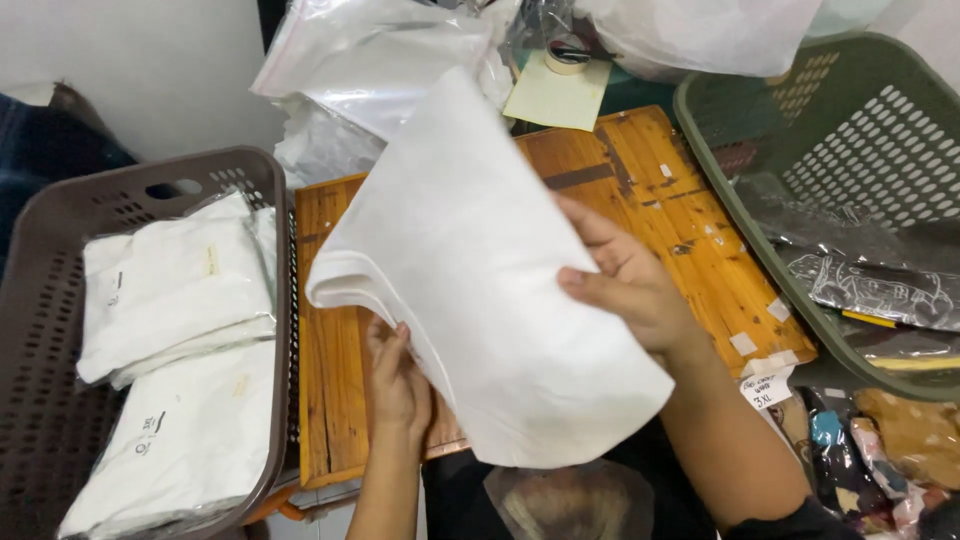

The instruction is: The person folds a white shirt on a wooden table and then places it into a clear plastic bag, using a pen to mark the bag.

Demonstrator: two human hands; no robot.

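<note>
I hold a folded white garment (470, 270) up over a small wooden table (690, 240). My left hand (398, 378) grips its lower left edge from below, the thumb resting on the cloth. My right hand (625, 285) clasps its right side, fingers curled over the front. The garment tilts, its top corner pointing up and its folded layers showing at the left edge. It hides the middle of the table.
A brown basket (60, 230) at left holds bagged white garments (175, 290). A green basket (850, 130) at right holds dark bagged items (880, 290). Clear plastic bags (380, 60), a tape roll (568, 60) and a yellow paper sheet (555, 100) lie behind.
</note>
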